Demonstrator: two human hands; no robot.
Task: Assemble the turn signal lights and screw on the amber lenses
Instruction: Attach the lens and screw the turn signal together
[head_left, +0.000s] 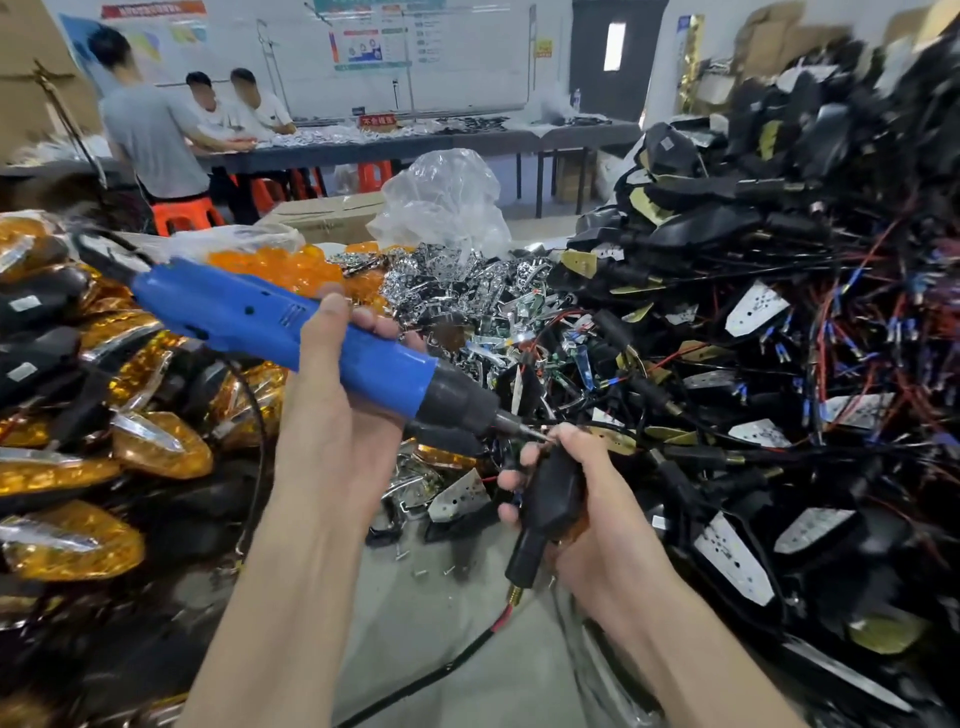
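I see few real containers from here. A clear plastic bag (447, 197) stands puffed up behind the parts; I cannot tell what is in it. A second clear bag (244, 240) lies open round a heap of loose amber lenses (280, 267). A cardboard box (327, 217) sits behind those, its contents hidden.

My left hand (343, 415) has its fingers curled round the blue screwdriver (270, 317), thumb laid over the top. The bit (524, 428) slants down to the right and touches the top of a black turn signal (550, 493), held above the near middle of the table. My right hand (597, 514) grips that signal, fingers wrapped round its body. A sliver of amber shows under it by the palm. Its wire (467, 657) trails down toward me.

The grey table (441, 613) carries a few loose screws (421, 573). Finished signals (72, 540) with amber faces lie on the left, a pile of chrome reflectors (467, 280) in the middle, and a big tangle of black housings (753, 234) with red and black wires on the right.

Behind, three people (156, 130) gather at a long table (415, 143) with orange stools (182, 214) by it. Posters (363, 44) hang on the white wall, and a dark door (613, 57) stands to the right.
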